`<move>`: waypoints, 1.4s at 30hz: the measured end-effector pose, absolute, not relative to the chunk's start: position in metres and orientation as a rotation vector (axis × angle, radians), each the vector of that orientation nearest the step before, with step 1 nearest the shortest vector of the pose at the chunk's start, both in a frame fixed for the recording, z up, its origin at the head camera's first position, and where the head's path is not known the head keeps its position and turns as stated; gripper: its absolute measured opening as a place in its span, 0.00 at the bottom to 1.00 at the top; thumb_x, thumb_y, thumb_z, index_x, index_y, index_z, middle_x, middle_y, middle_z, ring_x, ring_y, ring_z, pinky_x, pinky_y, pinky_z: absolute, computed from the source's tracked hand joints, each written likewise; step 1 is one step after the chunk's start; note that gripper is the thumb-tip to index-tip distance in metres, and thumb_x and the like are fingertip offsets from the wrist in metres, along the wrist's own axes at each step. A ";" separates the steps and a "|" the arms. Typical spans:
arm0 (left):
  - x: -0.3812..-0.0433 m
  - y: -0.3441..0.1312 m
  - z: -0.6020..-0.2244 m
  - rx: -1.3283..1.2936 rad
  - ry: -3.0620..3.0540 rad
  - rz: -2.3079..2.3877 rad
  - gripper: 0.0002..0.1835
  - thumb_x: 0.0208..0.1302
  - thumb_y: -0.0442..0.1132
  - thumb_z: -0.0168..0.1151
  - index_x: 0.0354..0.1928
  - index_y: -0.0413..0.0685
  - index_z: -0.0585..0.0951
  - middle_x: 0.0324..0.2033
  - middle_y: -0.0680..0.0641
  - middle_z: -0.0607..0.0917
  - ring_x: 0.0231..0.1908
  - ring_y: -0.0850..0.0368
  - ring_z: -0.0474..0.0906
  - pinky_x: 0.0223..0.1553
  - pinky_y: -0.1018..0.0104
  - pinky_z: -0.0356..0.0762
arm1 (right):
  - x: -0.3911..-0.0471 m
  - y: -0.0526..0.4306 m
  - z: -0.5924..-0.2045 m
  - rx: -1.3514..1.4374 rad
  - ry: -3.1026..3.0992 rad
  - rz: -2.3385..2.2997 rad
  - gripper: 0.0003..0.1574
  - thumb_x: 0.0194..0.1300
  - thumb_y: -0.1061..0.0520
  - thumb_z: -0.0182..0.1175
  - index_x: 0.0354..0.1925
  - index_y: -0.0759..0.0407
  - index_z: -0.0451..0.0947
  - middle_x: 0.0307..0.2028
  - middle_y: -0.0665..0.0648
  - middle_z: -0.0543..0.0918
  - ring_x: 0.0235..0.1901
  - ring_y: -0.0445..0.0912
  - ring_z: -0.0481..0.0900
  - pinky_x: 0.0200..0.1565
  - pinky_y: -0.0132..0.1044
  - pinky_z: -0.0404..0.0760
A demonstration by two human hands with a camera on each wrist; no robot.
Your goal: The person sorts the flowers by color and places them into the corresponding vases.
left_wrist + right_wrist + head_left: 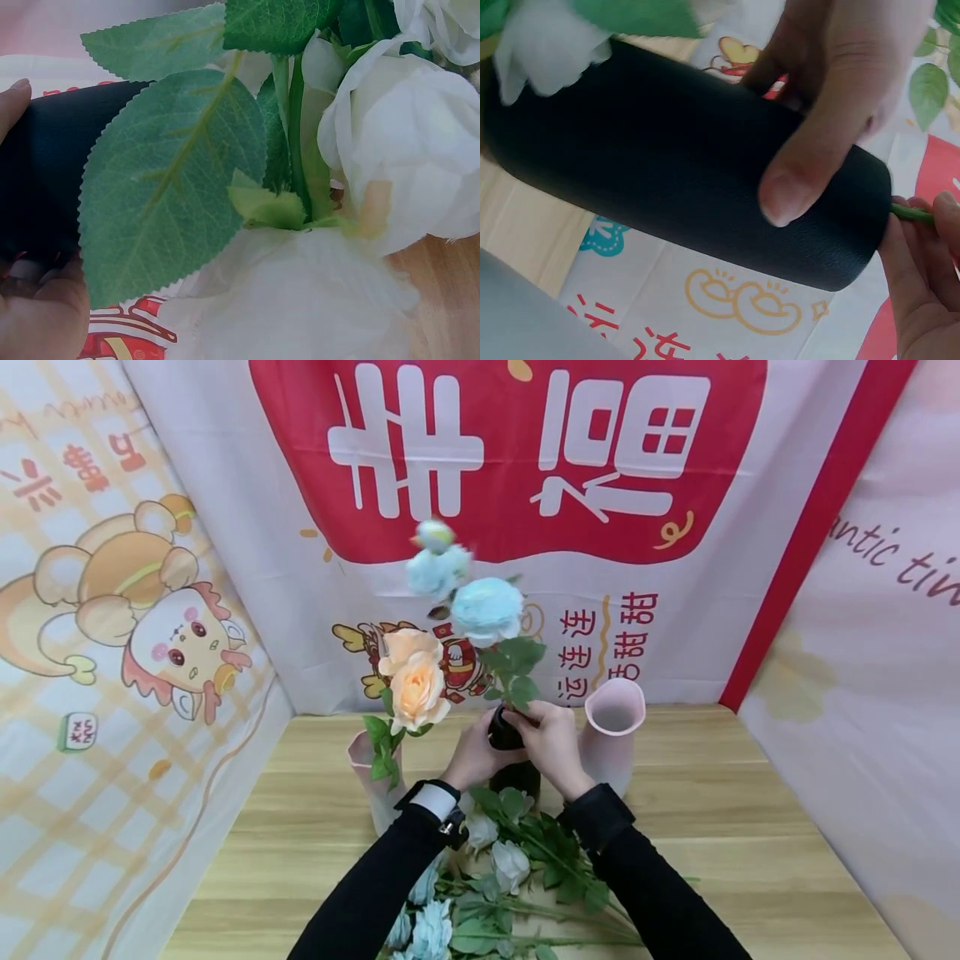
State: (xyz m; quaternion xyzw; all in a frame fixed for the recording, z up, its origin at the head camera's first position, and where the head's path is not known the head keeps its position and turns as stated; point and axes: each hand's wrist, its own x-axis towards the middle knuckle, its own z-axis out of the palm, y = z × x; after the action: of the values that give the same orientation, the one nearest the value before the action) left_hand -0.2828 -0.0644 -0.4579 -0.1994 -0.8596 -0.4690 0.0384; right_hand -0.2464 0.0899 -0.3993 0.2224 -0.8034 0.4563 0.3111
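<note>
Peach roses point(416, 689) stand in a pink-rimmed vase point(384, 806); blue blooms point(431, 928) lie nearer on the tabletop point(720, 802). Next, the left hand point(474, 752) curls its fingers round a black vase point(652, 157); the right hand point(553, 739) pinches a green stem point(913, 214) at its mouth (blue flowers point(487, 608) above both hands). Just beside stands a second pale vase point(606, 758).

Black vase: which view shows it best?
Right wrist: the black vase fills much of the frame, most of its length visible. Head shows it small, partly covered; left wrist, just a section behind a leaf.
</note>
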 end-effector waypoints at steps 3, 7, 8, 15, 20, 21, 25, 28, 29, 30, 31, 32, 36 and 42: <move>-0.283 -0.064 -0.458 -0.616 -2.627 -1.418 0.43 0.50 0.55 0.77 0.68 0.57 0.70 0.55 0.48 0.81 0.51 0.54 0.79 0.50 0.59 0.76 | -0.247 0.088 -0.400 0.588 -2.163 1.183 0.04 0.60 0.62 0.71 0.37 0.59 0.89 0.30 0.53 0.87 0.32 0.44 0.85 0.37 0.39 0.81; -0.282 -0.066 -0.459 -0.599 -2.657 -1.397 0.38 0.52 0.55 0.76 0.65 0.54 0.73 0.53 0.47 0.82 0.49 0.53 0.79 0.49 0.58 0.76 | -0.245 0.086 -0.402 0.550 -2.215 1.190 0.10 0.59 0.63 0.71 0.41 0.61 0.88 0.32 0.55 0.87 0.32 0.43 0.84 0.36 0.36 0.82; -0.282 -0.066 -0.459 -0.589 -2.671 -1.388 0.38 0.52 0.55 0.75 0.64 0.53 0.74 0.53 0.47 0.82 0.49 0.53 0.79 0.49 0.58 0.77 | -0.244 0.086 -0.402 0.536 -2.223 1.195 0.12 0.58 0.65 0.71 0.43 0.62 0.87 0.34 0.56 0.87 0.33 0.44 0.84 0.37 0.36 0.82; -0.283 -0.063 -0.459 -0.520 -2.693 -1.343 0.35 0.49 0.55 0.75 0.58 0.48 0.77 0.48 0.44 0.83 0.47 0.51 0.80 0.46 0.57 0.77 | -0.234 0.088 -0.406 0.450 -2.203 1.164 0.30 0.52 0.73 0.70 0.55 0.69 0.79 0.43 0.62 0.82 0.43 0.52 0.81 0.47 0.41 0.80; -0.282 -0.062 -0.460 -0.494 -2.688 -1.378 0.35 0.49 0.56 0.76 0.55 0.47 0.75 0.45 0.44 0.83 0.43 0.52 0.80 0.43 0.59 0.77 | -0.219 0.089 -0.408 0.426 -2.145 1.149 0.24 0.55 0.72 0.69 0.52 0.69 0.79 0.44 0.63 0.81 0.45 0.53 0.79 0.49 0.44 0.79; -0.282 -0.062 -0.460 -0.494 -2.688 -1.384 0.35 0.50 0.56 0.76 0.57 0.47 0.75 0.46 0.44 0.83 0.44 0.52 0.80 0.43 0.59 0.77 | -0.216 0.090 -0.409 0.426 -2.140 1.152 0.22 0.56 0.71 0.69 0.51 0.69 0.80 0.44 0.62 0.81 0.46 0.53 0.79 0.49 0.44 0.79; -0.283 -0.062 -0.460 -0.498 -2.687 -1.396 0.38 0.50 0.56 0.76 0.60 0.47 0.73 0.48 0.43 0.82 0.46 0.51 0.80 0.45 0.58 0.77 | -0.204 0.090 -0.408 0.448 -2.152 1.155 0.14 0.59 0.69 0.68 0.45 0.68 0.82 0.44 0.62 0.80 0.45 0.53 0.79 0.47 0.45 0.79; -0.284 -0.063 -0.460 -0.509 -2.682 -1.380 0.36 0.51 0.55 0.75 0.58 0.47 0.74 0.47 0.43 0.83 0.45 0.50 0.81 0.45 0.58 0.78 | -0.202 0.089 -0.407 0.520 -2.210 1.084 0.11 0.61 0.67 0.67 0.44 0.66 0.84 0.46 0.63 0.80 0.48 0.55 0.77 0.50 0.47 0.76; -0.285 -0.064 -0.460 -0.519 -2.679 -1.371 0.34 0.52 0.54 0.75 0.58 0.47 0.75 0.47 0.43 0.84 0.44 0.50 0.81 0.44 0.58 0.78 | -0.202 0.089 -0.406 0.562 -2.236 1.045 0.11 0.63 0.66 0.66 0.45 0.66 0.84 0.48 0.64 0.79 0.50 0.57 0.75 0.51 0.49 0.75; -0.285 -0.064 -0.460 -0.535 -2.674 -1.354 0.32 0.53 0.52 0.74 0.57 0.46 0.75 0.47 0.43 0.84 0.44 0.50 0.81 0.44 0.58 0.78 | -0.203 0.089 -0.406 0.604 -2.266 0.999 0.12 0.64 0.64 0.66 0.47 0.65 0.84 0.50 0.66 0.78 0.52 0.58 0.74 0.53 0.50 0.73; -0.285 -0.065 -0.459 -0.555 -2.667 -1.342 0.31 0.55 0.50 0.73 0.58 0.46 0.75 0.47 0.42 0.84 0.44 0.49 0.81 0.44 0.58 0.78 | -0.205 0.088 -0.406 0.647 -2.298 0.941 0.14 0.65 0.62 0.65 0.49 0.64 0.84 0.53 0.67 0.77 0.55 0.59 0.72 0.55 0.52 0.71; -0.285 -0.066 -0.459 -0.581 -2.662 -1.323 0.30 0.56 0.48 0.72 0.59 0.45 0.75 0.47 0.42 0.84 0.44 0.48 0.82 0.44 0.57 0.79 | -0.208 0.087 -0.406 0.691 -2.328 0.886 0.16 0.67 0.61 0.64 0.52 0.64 0.83 0.55 0.68 0.75 0.57 0.61 0.70 0.57 0.53 0.69; -0.283 -0.069 -0.460 -0.692 -2.621 -1.255 0.30 0.58 0.40 0.69 0.61 0.41 0.73 0.49 0.39 0.83 0.45 0.45 0.82 0.45 0.55 0.79 | -0.221 0.084 -0.411 0.787 -2.430 0.720 0.25 0.71 0.54 0.61 0.62 0.62 0.76 0.61 0.70 0.71 0.63 0.63 0.65 0.63 0.60 0.60; -0.284 -0.069 -0.460 -0.711 -2.615 -1.221 0.29 0.58 0.34 0.67 0.62 0.39 0.71 0.50 0.36 0.82 0.48 0.42 0.81 0.49 0.53 0.78 | -0.230 0.080 -0.418 0.766 -2.471 0.685 0.27 0.71 0.51 0.60 0.63 0.62 0.75 0.58 0.65 0.76 0.63 0.63 0.64 0.64 0.67 0.51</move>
State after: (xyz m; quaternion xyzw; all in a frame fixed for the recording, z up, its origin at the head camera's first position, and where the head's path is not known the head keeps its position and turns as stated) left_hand -0.2836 -0.0693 -0.4604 -0.2383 -0.8766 -0.4094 0.0845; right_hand -0.2295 0.0799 -0.4178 0.2786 -0.8984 0.2490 0.2307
